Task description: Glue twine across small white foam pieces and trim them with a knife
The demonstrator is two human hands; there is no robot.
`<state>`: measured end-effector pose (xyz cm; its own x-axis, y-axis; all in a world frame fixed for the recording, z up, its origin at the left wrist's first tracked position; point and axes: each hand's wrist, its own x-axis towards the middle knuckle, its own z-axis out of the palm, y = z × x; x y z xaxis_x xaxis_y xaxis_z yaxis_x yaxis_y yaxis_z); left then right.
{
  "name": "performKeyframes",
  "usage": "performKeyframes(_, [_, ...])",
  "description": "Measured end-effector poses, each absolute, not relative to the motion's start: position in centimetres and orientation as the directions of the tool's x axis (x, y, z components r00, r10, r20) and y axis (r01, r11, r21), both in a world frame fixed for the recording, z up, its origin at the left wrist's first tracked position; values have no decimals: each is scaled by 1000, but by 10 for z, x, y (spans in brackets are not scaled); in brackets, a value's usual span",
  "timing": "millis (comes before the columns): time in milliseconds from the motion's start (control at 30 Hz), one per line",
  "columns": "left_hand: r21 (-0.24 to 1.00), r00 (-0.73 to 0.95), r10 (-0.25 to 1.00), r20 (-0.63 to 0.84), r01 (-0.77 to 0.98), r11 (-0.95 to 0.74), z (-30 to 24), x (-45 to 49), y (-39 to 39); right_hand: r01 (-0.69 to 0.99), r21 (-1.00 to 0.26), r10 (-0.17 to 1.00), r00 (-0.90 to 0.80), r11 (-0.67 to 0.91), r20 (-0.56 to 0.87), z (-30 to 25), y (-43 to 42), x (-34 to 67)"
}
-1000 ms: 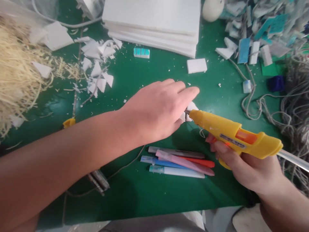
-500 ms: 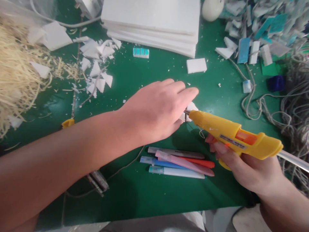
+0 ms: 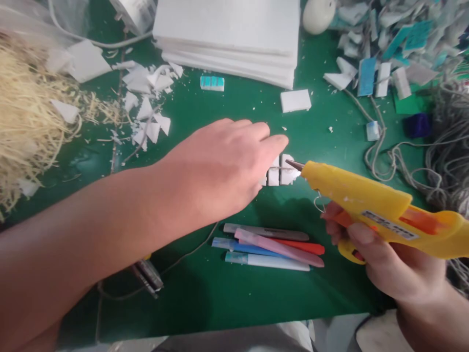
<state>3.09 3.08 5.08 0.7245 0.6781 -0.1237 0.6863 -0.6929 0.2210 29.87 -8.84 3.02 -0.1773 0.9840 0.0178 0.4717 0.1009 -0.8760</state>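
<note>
My right hand (image 3: pixel 388 254) is wrapped around the handle of a yellow hot glue gun (image 3: pixel 359 200). Its metal nozzle points left, at the rightmost of a short row of small white foam pieces (image 3: pixel 287 172). A thin string lies across this row. From the left, my left hand (image 3: pixel 234 159) reaches over the row with its fingers curled down onto it, covering the left part; the fingertips are mostly hidden. Just below lie several felt-tip pens (image 3: pixel 278 247), grey, pink, red, blue and white.
A stack of white foam sheets (image 3: pixel 227 29) stands at the back. Wood shavings (image 3: pixel 25 117) and foam scraps (image 3: pixel 146 117) lie left. Coloured foam offcuts (image 3: pixel 366 76) and a tangle of grey string (image 3: pixel 445 142) fill the right. A blue-topped foam block (image 3: pixel 212 83) sits near the stack.
The glue gun has moved right and nearer, its nozzle drawing back along the row. My left hand has shifted slightly left, so more of the foam pieces and string show.
</note>
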Motion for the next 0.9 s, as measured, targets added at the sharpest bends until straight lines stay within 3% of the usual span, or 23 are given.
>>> performKeyframes(300, [158, 729, 667, -158, 685, -711, 53, 30, 31, 421, -892, 974, -211, 163, 78, 32, -84, 294])
performKeyframes(467, [117, 691, 683, -236, 718, -686, 56, 21, 37, 404, -909, 989, -142, 97, 42, 25, -84, 290])
performKeyframes(600, [126, 650, 717, -253, 757, -641, 56, 13, 38, 389, -920, 983, -182, 40, -35, 31, -79, 284])
performKeyframes(733, [118, 655, 715, -245, 752, -649, 58, 16, 35, 367, -927, 986, -169, 77, 15, 34, -78, 283])
performKeyframes(867, [92, 645, 715, -269, 756, -648, 59, 21, 35, 412, -910, 976, -210, 44, -48, 26, -82, 289])
performKeyframes(900, [82, 637, 718, -282, 761, -643, 59, 20, 35, 411, -908, 985, -174, 83, 11, 24, -83, 290])
